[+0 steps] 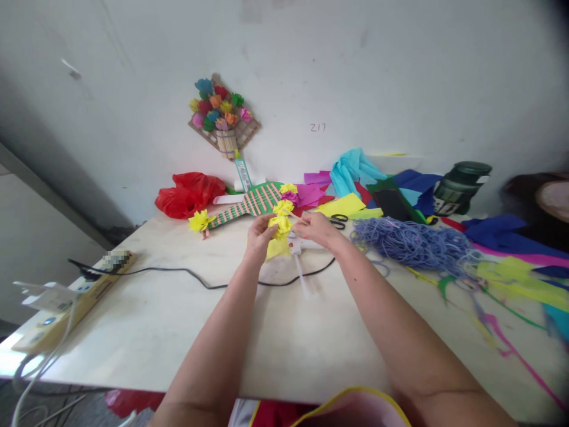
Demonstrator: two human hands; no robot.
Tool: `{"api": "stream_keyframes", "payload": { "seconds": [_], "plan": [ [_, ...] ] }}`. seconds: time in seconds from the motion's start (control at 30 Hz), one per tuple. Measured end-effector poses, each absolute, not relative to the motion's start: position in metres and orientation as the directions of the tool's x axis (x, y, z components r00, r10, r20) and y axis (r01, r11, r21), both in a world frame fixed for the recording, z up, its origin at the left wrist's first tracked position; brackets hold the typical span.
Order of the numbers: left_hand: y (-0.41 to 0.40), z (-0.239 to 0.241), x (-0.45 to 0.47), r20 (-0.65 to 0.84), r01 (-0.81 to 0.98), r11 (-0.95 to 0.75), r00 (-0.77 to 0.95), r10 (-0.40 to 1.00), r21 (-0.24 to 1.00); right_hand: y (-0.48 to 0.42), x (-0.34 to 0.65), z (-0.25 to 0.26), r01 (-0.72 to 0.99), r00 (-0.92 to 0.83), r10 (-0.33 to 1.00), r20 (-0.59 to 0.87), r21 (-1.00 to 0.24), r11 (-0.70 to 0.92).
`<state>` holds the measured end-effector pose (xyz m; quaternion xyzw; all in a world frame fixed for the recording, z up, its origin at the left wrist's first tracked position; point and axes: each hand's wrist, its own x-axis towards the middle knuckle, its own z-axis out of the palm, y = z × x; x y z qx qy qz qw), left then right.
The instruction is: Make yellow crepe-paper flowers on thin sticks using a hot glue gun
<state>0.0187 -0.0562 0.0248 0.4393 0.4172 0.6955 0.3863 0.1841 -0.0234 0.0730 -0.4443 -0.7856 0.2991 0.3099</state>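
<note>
Between the fingers of my left hand (260,236) is a yellow crepe-paper flower (281,226), held above the table. Close on its right, my right hand (317,229) is closed in a pinch on a thin pale stick (290,213) pointing at the flower. Just below my hands lies a white glue gun (304,244) with a clear glue stick (303,276) jutting toward me. A piece of yellow paper (277,249) lies under the flower. Beyond my hands is a long-necked green shape (262,200) with pinkish strips and yellow and magenta paper flowers on it.
Black-handled scissors (339,220) lie right of my hands, near a tangled purple-blue string pile (413,243). A black cord (178,270) crosses the table from a power strip (75,302). Coloured paper, a red plastic bag (189,194) and a dark jar (462,187) stand along the wall.
</note>
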Motion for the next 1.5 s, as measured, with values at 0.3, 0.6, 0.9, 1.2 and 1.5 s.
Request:
{"api": "stream_keyframes", "payload": {
  "seconds": [0.3,0.6,0.9,1.2,1.5],
  "plan": [
    [-0.06,0.026,0.024,0.29,-0.209,-0.347,-0.26,0.921,0.914,-0.023,0.185,0.075,0.551,-0.337,0.92,0.2,-0.75,0.365],
    [-0.063,0.04,0.019,0.092,-0.437,-0.156,-0.164,0.982,0.886,-0.023,0.188,0.08,0.582,-0.371,0.894,0.253,-0.686,0.436],
    [-0.063,0.039,0.023,-0.058,-0.588,-0.004,-0.088,0.994,0.809,-0.021,0.189,0.078,0.624,-0.407,0.86,0.31,-0.593,0.509],
    [-0.066,0.042,0.032,-0.063,-0.626,0.096,0.074,0.995,0.774,-0.027,0.179,0.076,0.662,-0.363,0.876,0.318,-0.574,0.482],
    [-0.064,0.039,0.025,-0.064,-0.626,0.063,0.021,0.998,0.777,-0.034,0.18,0.083,0.673,-0.417,0.866,0.276,-0.547,0.498]
  ]
}}
